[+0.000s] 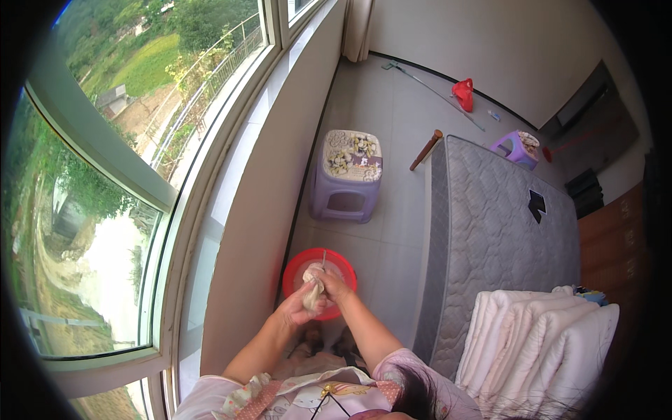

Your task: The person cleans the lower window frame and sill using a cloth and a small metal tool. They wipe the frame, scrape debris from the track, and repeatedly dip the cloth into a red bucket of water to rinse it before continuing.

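A pale cloth (314, 297) is bunched and twisted between my two hands. My left hand (303, 306) grips its lower part, and my right hand (333, 284) is closed around its upper part. Both hands are above a red plastic basin (292, 271) on the tiled floor. Whitish water appears to lie in the basin, though my hands and the cloth hide much of it. A thin grey strip or handle (324, 257) shows beside the cloth near my right fingers; what it belongs to cannot be made out.
A purple plastic stool (346, 202) with a patterned top stands beyond the basin. Windows (173, 205) and a sill line the left. On the right, a grey mattress (493, 231) carries folded white quilts (530, 336). A mop (436, 94) and red bag (463, 94) lie farther off.
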The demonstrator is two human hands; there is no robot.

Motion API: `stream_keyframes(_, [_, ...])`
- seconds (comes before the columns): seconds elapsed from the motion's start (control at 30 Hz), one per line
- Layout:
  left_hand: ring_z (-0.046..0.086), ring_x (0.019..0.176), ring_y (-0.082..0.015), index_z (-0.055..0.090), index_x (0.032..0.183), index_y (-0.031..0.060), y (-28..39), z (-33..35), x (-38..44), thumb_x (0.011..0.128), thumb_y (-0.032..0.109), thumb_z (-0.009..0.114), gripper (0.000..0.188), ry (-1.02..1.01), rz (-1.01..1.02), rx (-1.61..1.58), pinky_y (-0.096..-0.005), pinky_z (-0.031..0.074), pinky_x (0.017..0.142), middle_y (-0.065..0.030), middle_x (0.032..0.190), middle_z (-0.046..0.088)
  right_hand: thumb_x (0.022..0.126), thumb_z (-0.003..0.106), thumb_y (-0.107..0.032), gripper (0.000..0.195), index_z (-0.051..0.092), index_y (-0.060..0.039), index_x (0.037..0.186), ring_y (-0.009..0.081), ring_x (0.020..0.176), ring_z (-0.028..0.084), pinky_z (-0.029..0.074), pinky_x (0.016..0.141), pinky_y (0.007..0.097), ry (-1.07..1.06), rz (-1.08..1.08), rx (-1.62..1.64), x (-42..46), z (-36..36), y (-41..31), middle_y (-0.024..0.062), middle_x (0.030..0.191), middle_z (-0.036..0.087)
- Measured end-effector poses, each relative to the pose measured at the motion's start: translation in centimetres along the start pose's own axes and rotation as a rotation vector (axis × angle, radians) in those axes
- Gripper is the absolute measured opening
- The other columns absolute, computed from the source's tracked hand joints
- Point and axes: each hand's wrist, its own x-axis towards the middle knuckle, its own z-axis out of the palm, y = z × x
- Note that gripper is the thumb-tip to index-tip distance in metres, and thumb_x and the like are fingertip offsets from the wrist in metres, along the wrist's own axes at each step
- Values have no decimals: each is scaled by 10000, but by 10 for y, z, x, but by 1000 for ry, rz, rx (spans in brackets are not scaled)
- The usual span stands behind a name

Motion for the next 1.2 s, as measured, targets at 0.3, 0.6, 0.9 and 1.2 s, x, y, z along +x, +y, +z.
stream_keyframes(0.3, [650,815,-299,500,1117,20,-12,2,27,839,134,651,336,617,400,1058,-408,517,663,-148,929,637,816,639,-140,184,739,-33,929,172,810,666,525,738,328,201,-45,-691,6,20,-20,75,885,712])
stream_keyframes(0.6, [656,853,-421,419,1126,8,-16,-10,11,782,158,670,452,825,684,1842,-481,521,726,-248,915,652,888,660,-404,341,706,-73,954,150,790,651,513,706,309,392,-5,-610,18,-6,27,32,841,685])
stream_keyframes(0.9, [499,533,-95,530,1042,46,5,33,-37,912,182,601,201,178,117,243,-214,378,405,-43,752,559,897,601,-571,705,490,-67,1377,117,912,615,512,735,249,-35,-6,-166,-18,41,-26,46,1092,630])
stream_keyframes(1.2, [477,604,-85,514,1037,42,2,44,-61,947,194,584,189,-4,130,87,-190,370,444,-48,830,534,849,668,-257,219,629,-52,915,110,781,584,493,693,272,-46,-160,-440,-24,82,-47,26,822,631])
